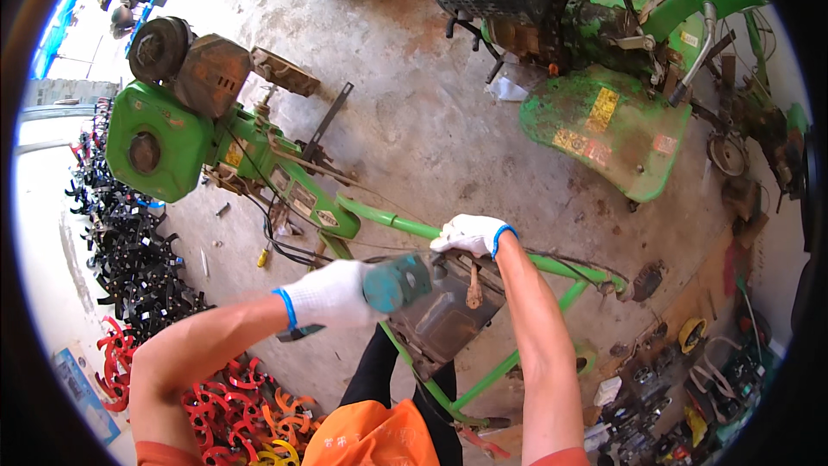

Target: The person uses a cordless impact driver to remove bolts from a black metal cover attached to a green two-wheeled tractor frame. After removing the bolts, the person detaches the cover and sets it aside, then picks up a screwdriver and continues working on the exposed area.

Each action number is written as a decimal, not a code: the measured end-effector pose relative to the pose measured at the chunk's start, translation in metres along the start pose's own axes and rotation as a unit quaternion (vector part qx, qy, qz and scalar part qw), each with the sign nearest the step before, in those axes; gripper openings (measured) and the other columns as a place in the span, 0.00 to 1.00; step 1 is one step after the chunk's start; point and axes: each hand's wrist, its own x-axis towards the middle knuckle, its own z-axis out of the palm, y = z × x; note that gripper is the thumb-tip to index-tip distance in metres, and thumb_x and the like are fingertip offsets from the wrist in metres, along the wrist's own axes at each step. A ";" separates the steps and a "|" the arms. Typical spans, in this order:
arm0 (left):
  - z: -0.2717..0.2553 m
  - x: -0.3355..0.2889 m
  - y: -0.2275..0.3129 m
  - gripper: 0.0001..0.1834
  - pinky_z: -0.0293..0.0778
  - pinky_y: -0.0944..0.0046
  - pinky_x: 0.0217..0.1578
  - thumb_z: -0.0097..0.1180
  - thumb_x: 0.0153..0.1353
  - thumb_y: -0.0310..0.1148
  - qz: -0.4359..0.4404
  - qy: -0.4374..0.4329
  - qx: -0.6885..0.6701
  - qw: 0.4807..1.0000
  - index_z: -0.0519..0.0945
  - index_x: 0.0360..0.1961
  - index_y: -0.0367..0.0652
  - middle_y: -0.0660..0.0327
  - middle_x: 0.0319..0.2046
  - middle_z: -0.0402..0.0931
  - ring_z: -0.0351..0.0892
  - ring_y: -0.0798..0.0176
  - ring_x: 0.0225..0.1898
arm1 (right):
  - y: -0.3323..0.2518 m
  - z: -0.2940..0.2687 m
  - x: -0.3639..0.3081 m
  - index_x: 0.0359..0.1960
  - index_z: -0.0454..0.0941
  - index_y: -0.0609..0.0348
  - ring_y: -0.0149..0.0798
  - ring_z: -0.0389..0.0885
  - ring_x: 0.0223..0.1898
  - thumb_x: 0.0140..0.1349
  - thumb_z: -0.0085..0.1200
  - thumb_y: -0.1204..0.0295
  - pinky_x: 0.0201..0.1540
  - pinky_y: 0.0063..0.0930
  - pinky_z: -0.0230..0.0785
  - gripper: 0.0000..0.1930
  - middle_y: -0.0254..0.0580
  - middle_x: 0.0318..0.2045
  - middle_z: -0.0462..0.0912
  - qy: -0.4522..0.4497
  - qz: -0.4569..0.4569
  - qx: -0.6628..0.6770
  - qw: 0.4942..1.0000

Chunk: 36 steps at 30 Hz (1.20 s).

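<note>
In a white glove with a blue cuff, my left hand [332, 293] is wrapped round a teal cordless power drill [397, 283]. The drill points right, over a dirty grey-brown metal box [444, 319] set within the green handlebar frame [401, 223]. My right hand [470, 235], also gloved, lies over the bar at the box's far edge with its fingers curled together; what they grip is hidden. Below it a rusty brown lever [473, 286] stands out against the box. The frame joins a green tiller with a green tank [159, 142] at the left.
A second machine with a dirty green guard [604, 125] stands at the far right. Black tiller blades [134, 250] are heaped at the left, with red blades [220, 410] nearer. A yellow-handled tool [263, 257] lies on the concrete floor. Parts and tools [664, 397] clutter the lower right.
</note>
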 end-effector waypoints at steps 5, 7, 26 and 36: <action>-0.001 -0.002 0.014 0.22 0.82 0.46 0.41 0.68 0.55 0.40 -0.017 0.000 0.098 0.995 0.85 0.51 0.43 0.43 0.34 0.87 0.87 0.37 0.41 | -0.012 -0.007 -0.011 0.32 0.82 0.60 0.39 0.72 0.21 0.63 0.65 0.44 0.26 0.40 0.64 0.27 0.41 0.22 0.77 -0.026 0.036 0.090 0.995; -0.008 0.002 0.018 0.24 0.83 0.45 0.40 0.69 0.54 0.40 -0.009 -0.001 0.142 0.990 0.84 0.51 0.43 0.44 0.34 0.87 0.88 0.38 0.39 | -0.018 -0.012 -0.013 0.32 0.83 0.60 0.39 0.70 0.20 0.62 0.66 0.45 0.25 0.40 0.62 0.26 0.41 0.21 0.77 -0.024 0.029 0.092 0.995; -0.039 0.025 0.057 0.16 0.83 0.45 0.32 0.68 0.52 0.37 0.068 -0.067 0.391 0.915 0.84 0.42 0.44 0.50 0.27 0.86 0.90 0.42 0.33 | -0.004 0.008 0.014 0.33 0.84 0.67 0.51 0.70 0.29 0.64 0.66 0.46 0.39 0.47 0.69 0.28 0.56 0.27 0.81 0.028 -0.052 -0.011 0.998; -0.023 0.012 0.049 0.25 0.83 0.45 0.35 0.72 0.52 0.44 0.006 -0.027 0.235 0.972 0.85 0.49 0.46 0.47 0.30 0.87 0.89 0.39 0.35 | -0.014 0.002 0.002 0.36 0.87 0.63 0.62 0.82 0.38 0.67 0.56 0.48 0.44 0.50 0.73 0.25 0.60 0.37 0.87 0.038 -0.124 -0.083 0.988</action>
